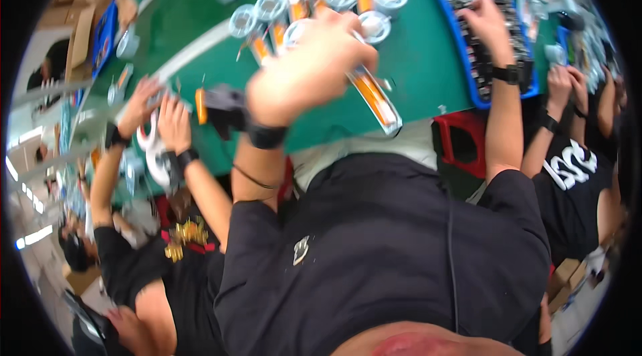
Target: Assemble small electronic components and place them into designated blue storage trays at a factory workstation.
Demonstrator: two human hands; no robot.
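Motion smears my left hand (321,62), which is stretched over the near part of a group of pale-blue handheld fan parts (271,5). Its fingers look curled. From beneath it slants a long fan handle housing (376,102), pale with an orange strip inside, its lower end reaching past the table edge; the hand seems closed round its upper part, which is hidden. Off to the right, my right hand (488,22) dips into a blue tray (476,94) of small dark parts (491,72), thumb and fingertips drawn together. Whatever lies between them is too small to make out.
A green table (428,82) runs across, crossed by a pale curved stripe. At my left, a co-worker's hands (175,122) are beside a white-and-red object (157,155). Another person's hands (565,85) work at the right. A red stool (461,145) stands beneath the table edge.
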